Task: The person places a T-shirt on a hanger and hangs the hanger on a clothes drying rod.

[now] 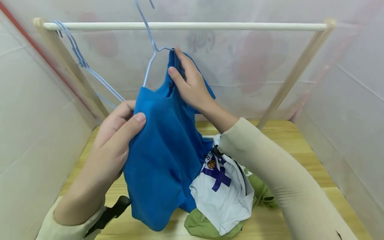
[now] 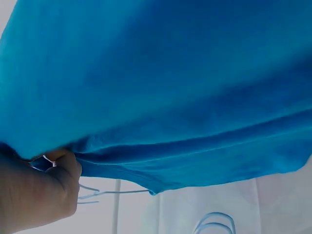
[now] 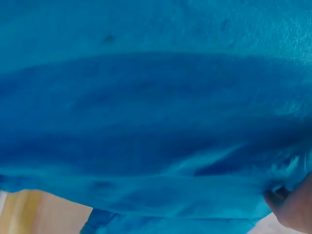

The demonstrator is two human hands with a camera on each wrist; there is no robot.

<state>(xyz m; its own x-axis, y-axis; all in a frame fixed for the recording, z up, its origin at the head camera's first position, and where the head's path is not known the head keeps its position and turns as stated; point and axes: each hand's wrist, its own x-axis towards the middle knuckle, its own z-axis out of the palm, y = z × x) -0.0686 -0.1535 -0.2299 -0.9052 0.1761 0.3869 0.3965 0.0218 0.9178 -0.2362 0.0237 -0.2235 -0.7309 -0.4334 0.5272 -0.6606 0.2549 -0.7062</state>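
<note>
A blue shirt (image 1: 162, 146) hangs partly over a light blue wire hanger (image 1: 149, 68), whose hook rises above the white rail. My left hand (image 1: 115, 133) pinches the shirt's left shoulder, thumb on the front. At the collar and right shoulder, my right hand (image 1: 192, 78) grips the cloth, its fingertips close to the hanger's arm. Blue cloth fills most of the left wrist view, with the left hand (image 2: 44, 187) at its lower left edge. In the right wrist view, the right hand (image 3: 295, 204) shows at the lower right, against the fabric.
The white rail (image 1: 240, 26) of a wooden-ended rack crosses the back. Several more light blue hangers (image 1: 81, 60) hang at its left end. On the wooden table (image 1: 288, 140) lie a white shirt with purple print (image 1: 225, 186) and green clothing (image 1: 204, 225), below the right forearm.
</note>
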